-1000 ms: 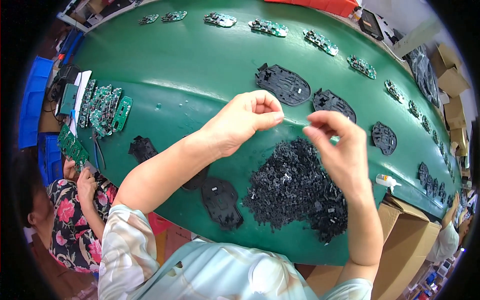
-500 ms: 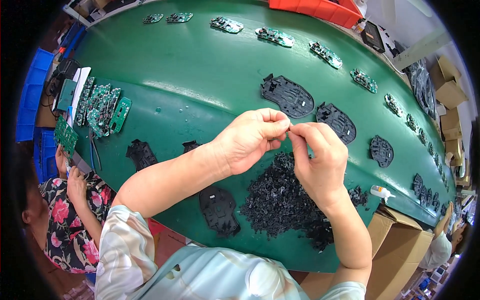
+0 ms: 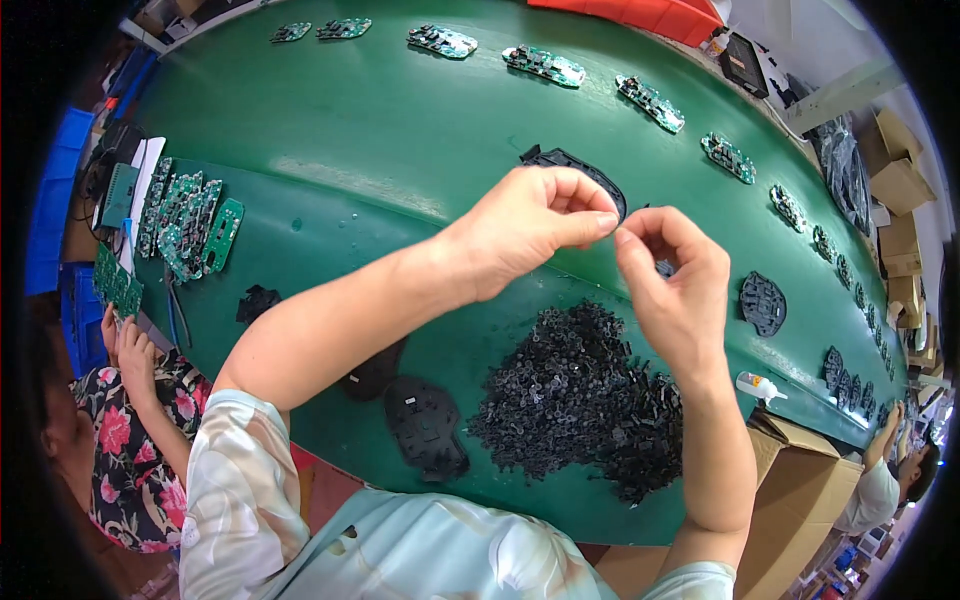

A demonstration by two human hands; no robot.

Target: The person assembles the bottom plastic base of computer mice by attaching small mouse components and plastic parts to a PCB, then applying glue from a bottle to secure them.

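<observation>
My left hand (image 3: 530,228) is closed in a pinch, thumb against the fingers. Close beside it on the right, my right hand (image 3: 682,285) also pinches thumb to forefinger, with a small gap between the two sets of fingertips. Whatever either pinch holds is too small to make out. Beyond the hands lies a flat black plastic shell (image 3: 585,166), partly covered by the left hand. Below them spreads a heap of small black plastic parts (image 3: 560,390). Left of the heap rests another black shell (image 3: 425,428), and one more is partly under my left forearm.
Green circuit boards (image 3: 440,41) are spaced along the far side of the green table (image 3: 330,110). More boards (image 3: 190,225) are stacked at left, near a co-worker's hands (image 3: 135,350). At right are a black shell (image 3: 763,303), a small white bottle (image 3: 760,387) and a cardboard box (image 3: 800,480).
Both hands have moved right and slightly farther away, and their fingertips have come apart a little. My left forearm now covers more of the shells at left. More of the heap shows.
</observation>
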